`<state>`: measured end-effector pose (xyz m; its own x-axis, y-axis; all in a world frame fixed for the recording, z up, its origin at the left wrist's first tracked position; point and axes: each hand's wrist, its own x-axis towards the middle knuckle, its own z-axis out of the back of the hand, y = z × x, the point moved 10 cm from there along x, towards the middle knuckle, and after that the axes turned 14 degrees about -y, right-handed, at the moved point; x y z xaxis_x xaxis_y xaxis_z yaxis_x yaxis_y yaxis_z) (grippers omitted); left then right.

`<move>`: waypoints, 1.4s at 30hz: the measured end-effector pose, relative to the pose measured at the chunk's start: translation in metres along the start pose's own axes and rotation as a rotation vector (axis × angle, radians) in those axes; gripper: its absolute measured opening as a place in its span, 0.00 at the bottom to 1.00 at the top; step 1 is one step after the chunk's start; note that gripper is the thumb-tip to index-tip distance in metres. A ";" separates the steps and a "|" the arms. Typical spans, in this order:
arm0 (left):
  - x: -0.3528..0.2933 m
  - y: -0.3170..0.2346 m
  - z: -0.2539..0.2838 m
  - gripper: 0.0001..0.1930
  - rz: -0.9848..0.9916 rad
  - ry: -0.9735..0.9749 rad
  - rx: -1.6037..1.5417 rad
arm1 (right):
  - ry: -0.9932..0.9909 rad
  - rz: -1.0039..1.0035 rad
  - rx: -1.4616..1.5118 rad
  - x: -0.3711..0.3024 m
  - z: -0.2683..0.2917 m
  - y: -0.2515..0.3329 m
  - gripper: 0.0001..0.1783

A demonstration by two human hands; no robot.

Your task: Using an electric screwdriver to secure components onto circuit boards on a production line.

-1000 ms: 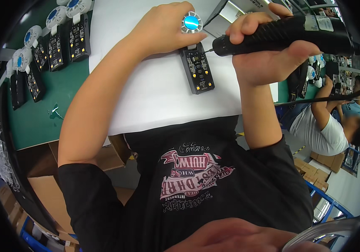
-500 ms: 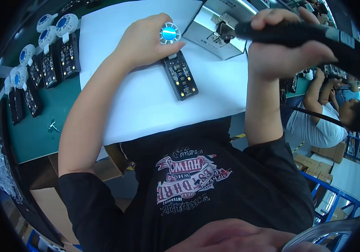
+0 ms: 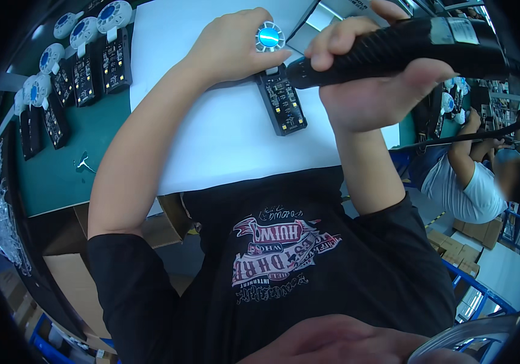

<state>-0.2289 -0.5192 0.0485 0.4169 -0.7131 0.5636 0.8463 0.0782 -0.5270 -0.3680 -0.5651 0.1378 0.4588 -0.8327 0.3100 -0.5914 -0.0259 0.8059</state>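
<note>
My left hand (image 3: 229, 48) grips a white, round, slotted disc (image 3: 270, 37) with a shiny blue centre between thumb and fingers. A short white strip joins this disc to a black oblong circuit-board unit (image 3: 283, 104) lying on a white sheet (image 3: 223, 145). My right hand (image 3: 369, 100) is wrapped round a black electric screwdriver (image 3: 393, 51), held nearly level. Its front end is at the upper right edge of the unit, close to my left thumb. The screwdriver's tip is hidden, so contact with the unit cannot be made out.
Several similar disc-and-board units (image 3: 84, 79) stand along the left on a green mat (image 3: 60, 182). A silvery box (image 3: 327, 15) sits behind the screwdriver, whose cable (image 3: 515, 121) loops at the right. A co-worker (image 3: 469, 182) works farther right. Cardboard boxes (image 3: 69, 285) are below the table.
My right hand has brought the screwdriver leftward from the silvery box to the circuit-board unit. My left hand keeps its hold on the disc. The whole view has shifted slightly.
</note>
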 end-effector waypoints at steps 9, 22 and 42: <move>0.017 -0.017 0.008 0.24 0.049 0.070 -0.050 | 0.697 0.065 1.048 0.015 -0.028 -0.024 0.48; 0.006 0.005 -0.002 0.31 0.044 0.027 0.089 | 0.121 -0.003 1.068 0.057 0.009 0.041 0.42; 0.008 0.018 0.006 0.32 0.104 -0.044 0.076 | 0.377 0.174 0.037 0.005 0.049 0.011 0.50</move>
<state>-0.2087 -0.5191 0.0475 0.5163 -0.6672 0.5369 0.8199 0.2041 -0.5349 -0.4050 -0.5966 0.1233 0.5566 -0.5656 0.6086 -0.7019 0.0717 0.7086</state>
